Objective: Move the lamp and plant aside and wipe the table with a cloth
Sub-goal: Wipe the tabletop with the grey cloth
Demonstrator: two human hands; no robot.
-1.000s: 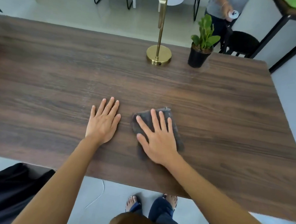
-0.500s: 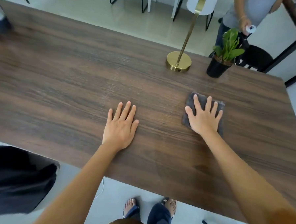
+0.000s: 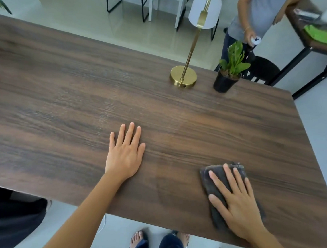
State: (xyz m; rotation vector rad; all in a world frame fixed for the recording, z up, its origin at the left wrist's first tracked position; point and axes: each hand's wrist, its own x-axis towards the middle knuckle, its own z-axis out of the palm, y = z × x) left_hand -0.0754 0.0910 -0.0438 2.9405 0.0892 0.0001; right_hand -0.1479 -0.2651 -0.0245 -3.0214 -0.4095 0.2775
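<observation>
A dark grey cloth lies flat on the brown wooden table near its front right edge. My right hand presses down on the cloth with fingers spread. My left hand rests flat and empty on the bare wood at the front centre. A brass lamp with a round base and slim stem stands at the far right of the table. Beside it, to the right, is a small green plant in a black pot.
Another person stands beyond the far right corner, holding a small white object. A black stool is behind the plant. A dark side table with green cloth is at top right. Chairs stand across the floor. My feet show below the table's edge.
My right hand has slid the cloth from the table's middle out toward the lamp, then back to the front right. The left hand has stayed flat on the wood.
</observation>
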